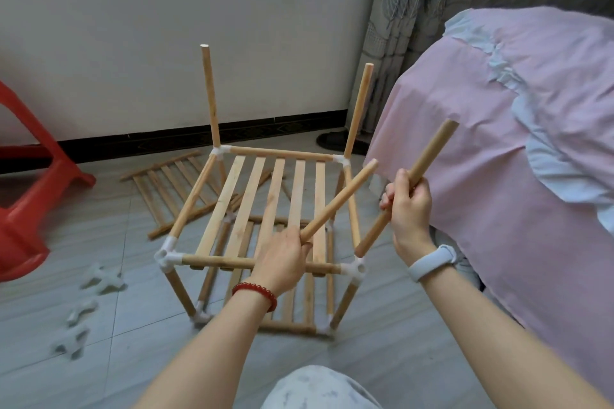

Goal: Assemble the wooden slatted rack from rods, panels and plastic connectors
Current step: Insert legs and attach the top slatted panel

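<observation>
The partly built wooden rack (265, 209) stands on the floor, with two slatted shelves joined by rods and white plastic connectors. Two upright rods (210, 93) rise from its back corners. My left hand (282, 259) grips a loose rod (342, 197) by its lower end, angled up to the right over the top shelf. My right hand (407, 206) holds another rod (410, 183) around its middle, tilted, its lower end just above the front right connector (355, 267). The front left connector (166, 256) has an empty socket facing up.
A spare slatted panel (166, 183) lies on the floor behind the rack. Loose white connectors (99, 279) lie on the tiles at the left. A red plastic stool (30, 209) stands far left. A bed with pink cover (515, 159) fills the right side.
</observation>
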`<control>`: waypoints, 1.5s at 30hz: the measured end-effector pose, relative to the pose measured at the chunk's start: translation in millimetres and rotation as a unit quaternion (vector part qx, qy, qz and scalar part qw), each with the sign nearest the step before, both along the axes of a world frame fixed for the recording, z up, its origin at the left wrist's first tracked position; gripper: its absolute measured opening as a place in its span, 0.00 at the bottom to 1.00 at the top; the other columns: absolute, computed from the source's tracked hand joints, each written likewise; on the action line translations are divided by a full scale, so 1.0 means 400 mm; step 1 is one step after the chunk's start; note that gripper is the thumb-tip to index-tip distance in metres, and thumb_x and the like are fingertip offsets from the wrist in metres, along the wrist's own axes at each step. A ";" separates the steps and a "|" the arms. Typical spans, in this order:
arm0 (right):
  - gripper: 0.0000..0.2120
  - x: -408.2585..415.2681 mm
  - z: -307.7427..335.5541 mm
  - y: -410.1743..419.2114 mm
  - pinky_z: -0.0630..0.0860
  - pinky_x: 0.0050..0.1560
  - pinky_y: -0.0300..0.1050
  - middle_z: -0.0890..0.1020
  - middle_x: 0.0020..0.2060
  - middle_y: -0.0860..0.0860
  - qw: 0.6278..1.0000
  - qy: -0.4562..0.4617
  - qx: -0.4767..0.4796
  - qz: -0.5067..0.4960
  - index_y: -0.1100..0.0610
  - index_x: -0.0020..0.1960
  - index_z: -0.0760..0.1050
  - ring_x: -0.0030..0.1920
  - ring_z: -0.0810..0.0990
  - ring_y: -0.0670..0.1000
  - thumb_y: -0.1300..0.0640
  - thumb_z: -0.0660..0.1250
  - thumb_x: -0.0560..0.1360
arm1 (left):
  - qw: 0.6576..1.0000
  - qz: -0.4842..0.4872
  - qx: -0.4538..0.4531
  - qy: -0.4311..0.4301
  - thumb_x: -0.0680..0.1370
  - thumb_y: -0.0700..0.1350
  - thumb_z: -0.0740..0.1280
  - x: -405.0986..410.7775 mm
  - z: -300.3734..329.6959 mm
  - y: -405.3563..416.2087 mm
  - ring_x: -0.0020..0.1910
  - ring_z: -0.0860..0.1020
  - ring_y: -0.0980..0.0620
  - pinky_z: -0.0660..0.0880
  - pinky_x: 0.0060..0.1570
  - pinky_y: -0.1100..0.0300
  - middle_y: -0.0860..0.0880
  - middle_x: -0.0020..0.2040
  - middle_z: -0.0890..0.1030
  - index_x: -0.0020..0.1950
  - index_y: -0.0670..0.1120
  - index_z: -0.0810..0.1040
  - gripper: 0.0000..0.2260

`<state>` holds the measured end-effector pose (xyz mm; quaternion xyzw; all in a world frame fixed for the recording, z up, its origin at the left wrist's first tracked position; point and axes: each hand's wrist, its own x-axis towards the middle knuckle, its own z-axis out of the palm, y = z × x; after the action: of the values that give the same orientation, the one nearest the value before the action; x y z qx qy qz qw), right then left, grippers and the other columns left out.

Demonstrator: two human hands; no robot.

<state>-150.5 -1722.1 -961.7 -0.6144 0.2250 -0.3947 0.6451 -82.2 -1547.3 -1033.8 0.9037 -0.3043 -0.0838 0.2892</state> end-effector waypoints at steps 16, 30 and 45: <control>0.20 -0.049 -0.053 0.049 0.62 0.20 0.33 0.65 0.16 0.44 0.994 -0.073 -0.035 0.071 0.56 0.28 0.63 0.18 0.63 0.42 0.66 0.59 0.77 | 0.987 -0.098 0.113 -0.058 0.82 0.51 0.54 0.001 -0.048 0.004 0.47 0.61 0.55 0.60 0.47 0.58 0.53 0.48 0.64 0.53 0.49 0.68 0.08; 0.15 0.007 -0.084 -0.097 0.62 0.21 0.34 0.65 0.16 0.45 0.997 -0.038 -0.051 0.034 0.55 0.26 0.61 0.17 0.63 0.44 0.59 0.59 0.70 | 0.998 -0.051 -0.033 0.020 0.80 0.46 0.59 -0.018 -0.028 -0.098 0.47 0.69 0.53 0.66 0.49 0.58 0.54 0.44 0.70 0.41 0.54 0.67 0.08; 0.21 0.172 -0.039 -0.214 0.65 0.66 0.54 0.66 0.67 0.64 0.867 0.478 -0.137 -0.017 0.68 0.69 0.60 0.66 0.66 0.63 0.58 0.55 0.79 | 0.961 0.146 -0.212 0.105 0.82 0.50 0.54 0.037 0.053 0.003 0.29 0.66 0.57 0.65 0.24 0.70 0.52 0.35 0.69 0.45 0.52 0.67 0.08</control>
<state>-81.6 -1807.8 -977.4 -0.8060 0.4602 -0.0900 0.3613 -67.3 -1546.0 -1012.5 0.8423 -0.1480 -0.0692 0.5137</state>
